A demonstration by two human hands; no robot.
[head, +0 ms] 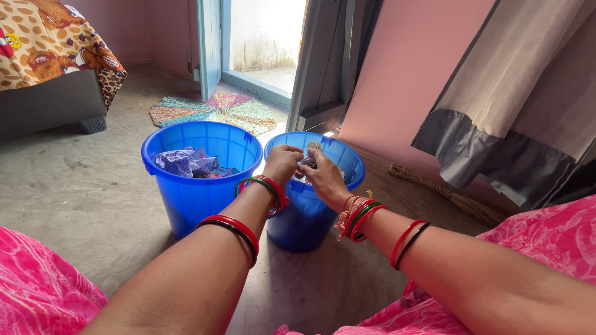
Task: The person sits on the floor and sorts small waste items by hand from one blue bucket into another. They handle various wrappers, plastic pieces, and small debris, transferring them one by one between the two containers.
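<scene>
left hand (282, 163): fingers curled tight on the cloth | right hand (323, 177): pinching same cloth | cloth (308, 160): bunched between both hands, touching them, over the right bucket (310, 214), long axis unclear | left bucket (198, 186): holds crumpled cloth, just beside

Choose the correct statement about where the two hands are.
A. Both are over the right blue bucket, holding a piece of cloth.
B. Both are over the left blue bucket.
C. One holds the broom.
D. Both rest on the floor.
A: the left hand and right hand meet above the right blue bucket, gripping a small piece of cloth.
</scene>
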